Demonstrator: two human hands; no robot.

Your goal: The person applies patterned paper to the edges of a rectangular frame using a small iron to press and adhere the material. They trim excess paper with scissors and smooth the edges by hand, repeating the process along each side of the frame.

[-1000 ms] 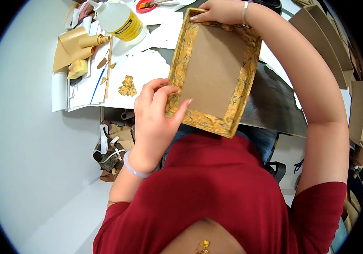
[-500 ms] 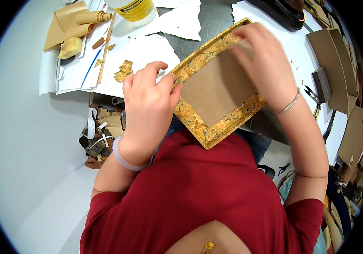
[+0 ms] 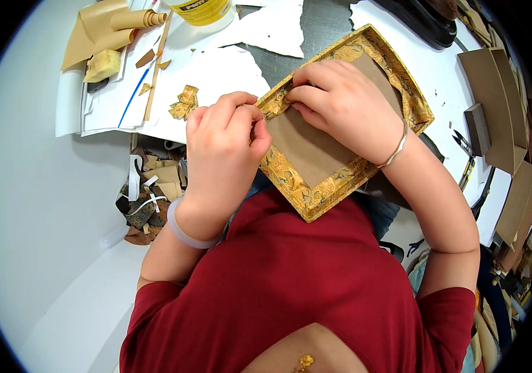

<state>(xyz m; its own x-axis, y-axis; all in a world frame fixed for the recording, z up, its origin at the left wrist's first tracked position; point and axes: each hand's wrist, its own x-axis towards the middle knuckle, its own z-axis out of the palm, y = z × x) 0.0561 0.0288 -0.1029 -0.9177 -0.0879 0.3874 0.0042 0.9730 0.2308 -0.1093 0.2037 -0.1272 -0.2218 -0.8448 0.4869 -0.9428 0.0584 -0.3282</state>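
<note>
A shallow rectangular box, covered in gold patterned fabric, is held at an angle over the table's front edge. Brown board shows inside it, framed by the turned-in fabric. My left hand curls its fingers and thumb round the left corner. Inside the box, my right hand has its thumb and bent fingers closed on the fabric along the upper-left wall, close to my left fingertips. The fingers hide the exact spot they press. Gold fabric scraps lie left of the box.
A yellow-labelled tub, brown paper, a sponge and a thin blue stick are at the left. Right stand cardboard pieces, a dark block and snips. Scraps fill a space below the table.
My right hand has moved left and down from the box's far corner to the upper-left wall. The far right side of the box now shows. My left hand stays at its corner.
</note>
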